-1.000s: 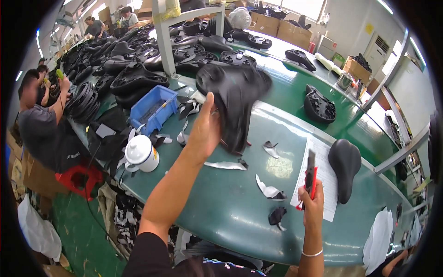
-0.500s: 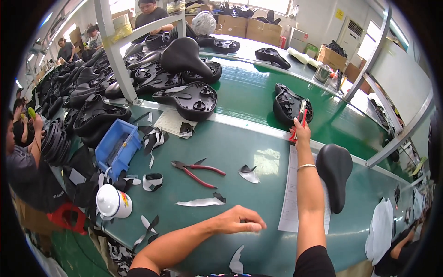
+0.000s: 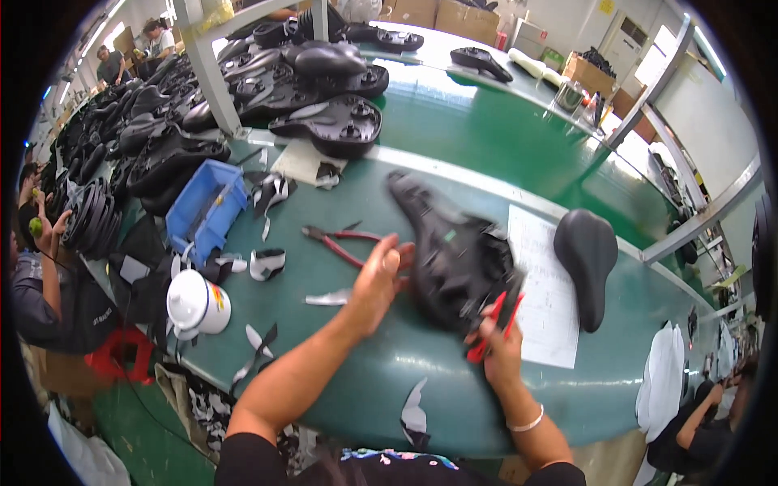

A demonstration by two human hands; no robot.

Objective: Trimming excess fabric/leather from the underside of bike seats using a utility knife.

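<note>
A black bicycle saddle (image 3: 454,255), blurred by motion, is tilted above the green workbench with its ribbed underside showing. My right hand (image 3: 501,350) is closed at its wide end, around a red-handled hand tool (image 3: 509,312); the tool's kind is unclear. Fingers of that hand also seem to hold the saddle's rim. My left hand (image 3: 377,287) is open beside the saddle's left edge, fingers stretched out; contact with it cannot be made out. Behind that hand lie red-handled cutting pliers (image 3: 336,243), partly covered. A second saddle (image 3: 585,267) rests top side up at the right.
A printed paper sheet (image 3: 547,283) lies beside the second saddle. At left stand a blue bin (image 3: 207,211) and a white lidded mug (image 3: 197,304), among black and white scraps (image 3: 267,263). Saddles are piled behind a metal post (image 3: 207,73). A green belt (image 3: 486,130) runs behind the bench.
The saddle has come from the belt to above the bench, drawn nearer by my right hand with the red-handled tool. My left hand has risen toward it and opened. The view has tilted down.
</note>
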